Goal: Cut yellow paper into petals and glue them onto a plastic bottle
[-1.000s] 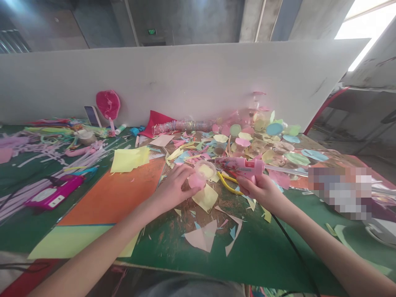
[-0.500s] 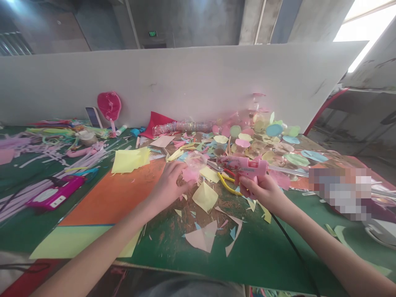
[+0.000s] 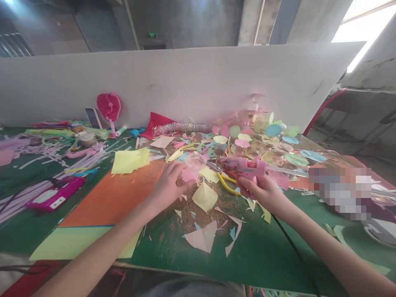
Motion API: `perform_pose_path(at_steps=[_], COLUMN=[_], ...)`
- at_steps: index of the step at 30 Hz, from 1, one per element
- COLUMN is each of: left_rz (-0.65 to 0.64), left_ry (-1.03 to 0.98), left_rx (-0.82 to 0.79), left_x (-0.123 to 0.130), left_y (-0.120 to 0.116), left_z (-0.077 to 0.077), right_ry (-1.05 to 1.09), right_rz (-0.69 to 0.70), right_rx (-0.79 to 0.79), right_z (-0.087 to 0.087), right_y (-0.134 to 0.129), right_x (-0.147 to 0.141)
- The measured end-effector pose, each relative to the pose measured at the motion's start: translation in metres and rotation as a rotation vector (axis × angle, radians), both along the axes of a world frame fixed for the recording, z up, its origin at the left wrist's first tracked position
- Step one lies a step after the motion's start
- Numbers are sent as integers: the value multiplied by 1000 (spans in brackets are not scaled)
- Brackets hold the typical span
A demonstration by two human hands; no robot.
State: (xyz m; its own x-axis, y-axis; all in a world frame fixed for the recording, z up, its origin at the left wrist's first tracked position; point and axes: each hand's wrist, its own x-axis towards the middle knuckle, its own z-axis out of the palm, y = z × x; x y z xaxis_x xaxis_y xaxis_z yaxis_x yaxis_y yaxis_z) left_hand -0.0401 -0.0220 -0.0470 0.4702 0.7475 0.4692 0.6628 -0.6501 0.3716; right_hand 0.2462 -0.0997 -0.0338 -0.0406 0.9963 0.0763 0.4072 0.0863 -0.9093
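My left hand [image 3: 170,183] holds a clear plastic cup [image 3: 196,161] with a pink paper piece [image 3: 189,175] at its near side, between thumb and fingers. My right hand [image 3: 258,189] is wrapped round the handle of a pink glue gun [image 3: 244,165], whose nozzle end points left toward the cup. A clear glue stick [image 3: 287,170] sticks out of the gun's back, and a black cord [image 3: 292,246] runs down from it. Just below the gun lie yellow-handled scissors [image 3: 227,186]. A creased yellow paper piece [image 3: 205,198] rests between my hands.
Orange sheets [image 3: 114,200] and a yellow stack [image 3: 128,160] lie left. A magenta power strip [image 3: 57,193] sits further left. Paper discs and plastic cups crowd the back right, near a bead-wrapped clear tube [image 3: 182,127]. Paper scraps [image 3: 202,236] litter the green table [image 3: 192,268] before a pale partition [image 3: 185,86].
Both hands keep nearly the same pose, with the cup and the glue gun still held. The view has shifted very slightly.
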Motion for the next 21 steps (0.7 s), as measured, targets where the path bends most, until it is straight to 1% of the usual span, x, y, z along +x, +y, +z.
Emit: perform_pose_path(at_steps=[7, 14, 21], left_rz=[-6, 14, -1], left_ry=[8, 16, 4], left_rx=[11, 8, -8], left_x=[2, 3, 2], left_y=[-1, -1, 0], left_z=[2, 2, 1], right_ry=[-37, 8, -21], right_rz=[-6, 12, 3], right_rx=[-27, 4, 30], right_z=[1, 2, 4], right_y=[0, -2, -1], right_x=[-1, -2, -3])
